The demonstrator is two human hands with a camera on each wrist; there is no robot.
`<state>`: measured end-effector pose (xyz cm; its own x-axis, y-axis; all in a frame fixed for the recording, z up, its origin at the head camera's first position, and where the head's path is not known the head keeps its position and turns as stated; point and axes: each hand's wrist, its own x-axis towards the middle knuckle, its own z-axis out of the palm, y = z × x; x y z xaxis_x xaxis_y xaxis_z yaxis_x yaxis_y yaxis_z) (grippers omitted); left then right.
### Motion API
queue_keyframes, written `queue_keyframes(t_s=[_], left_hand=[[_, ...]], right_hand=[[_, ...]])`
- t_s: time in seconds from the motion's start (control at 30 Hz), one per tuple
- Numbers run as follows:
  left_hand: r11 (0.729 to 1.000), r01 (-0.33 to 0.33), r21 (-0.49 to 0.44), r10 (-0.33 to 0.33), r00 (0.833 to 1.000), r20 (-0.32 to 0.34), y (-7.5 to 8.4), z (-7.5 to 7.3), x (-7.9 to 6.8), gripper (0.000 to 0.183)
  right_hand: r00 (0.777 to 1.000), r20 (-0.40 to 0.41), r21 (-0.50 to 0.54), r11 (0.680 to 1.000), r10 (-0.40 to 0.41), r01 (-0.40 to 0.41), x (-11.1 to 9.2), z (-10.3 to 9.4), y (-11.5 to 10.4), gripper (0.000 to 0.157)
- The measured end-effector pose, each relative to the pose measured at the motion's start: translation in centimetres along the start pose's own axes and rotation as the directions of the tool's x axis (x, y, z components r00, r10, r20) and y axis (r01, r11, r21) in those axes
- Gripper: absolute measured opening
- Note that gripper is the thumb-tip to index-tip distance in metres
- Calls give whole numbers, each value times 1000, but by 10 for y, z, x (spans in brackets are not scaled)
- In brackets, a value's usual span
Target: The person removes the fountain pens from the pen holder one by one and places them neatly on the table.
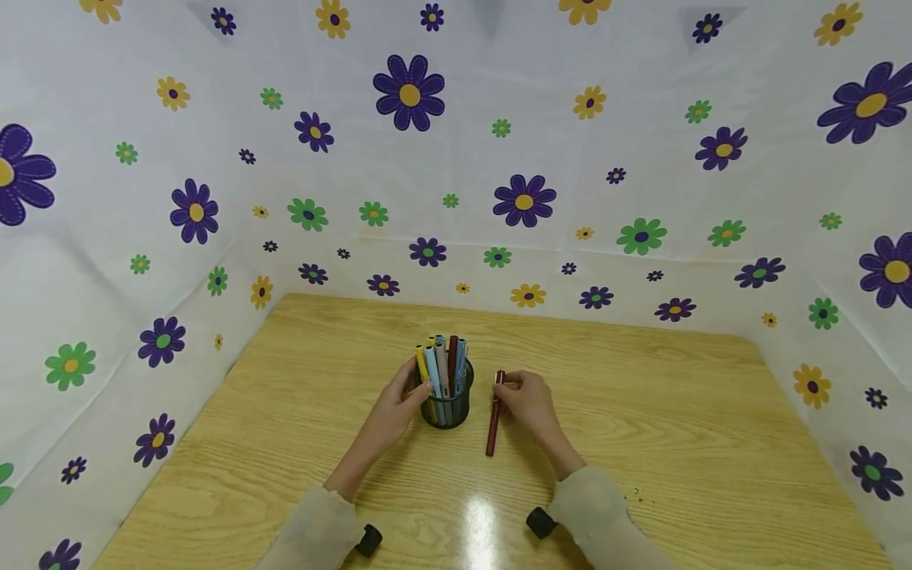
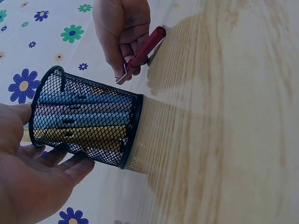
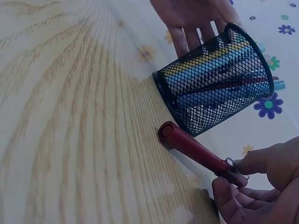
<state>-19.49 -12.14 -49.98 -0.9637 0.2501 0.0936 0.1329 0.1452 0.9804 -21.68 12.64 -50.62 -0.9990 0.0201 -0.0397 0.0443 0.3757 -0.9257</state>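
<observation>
A black mesh pen cup stands upright on the wooden table, holding several pens in yellow, light blue, grey and dark red. My left hand grips the cup from its left side, thumb at the rim and fingers along the mesh, as the left wrist view shows. To the right of the cup, my right hand pinches a dark red pen near its upper end, by a metal clip. The pen slants, its lower end close over the tabletop in the right wrist view.
White cloth walls printed with purple, yellow and green flowers enclose the table at the back and both sides. Small dark specks lie on the wood near the right forearm. A black wrist strap piece sits at each sleeve.
</observation>
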Motion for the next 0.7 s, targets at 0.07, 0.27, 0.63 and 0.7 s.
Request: queue_keyframes(t_s=[0.07, 0.27, 0.63, 0.7], left_hand=[[1000, -3, 0, 3, 1000, 0, -1, 0, 0, 68], [1000, -5, 5, 6, 1000, -8, -2, 1, 1, 68], [1000, 0, 0, 0, 1000, -12, -2, 1, 0, 68], [1000, -1, -2, 1, 1000, -12, -2, 1, 0, 68]], right_hand=[[1000, -8, -28, 1000, -2, 2, 1, 2, 0, 24], [999, -32, -148, 989, -24, 19, 1, 6, -2, 26], [997, -55, -237, 971, -51, 37, 0, 9, -7, 24], [997, -59, -259, 965, -57, 40, 1, 9, -6, 27]])
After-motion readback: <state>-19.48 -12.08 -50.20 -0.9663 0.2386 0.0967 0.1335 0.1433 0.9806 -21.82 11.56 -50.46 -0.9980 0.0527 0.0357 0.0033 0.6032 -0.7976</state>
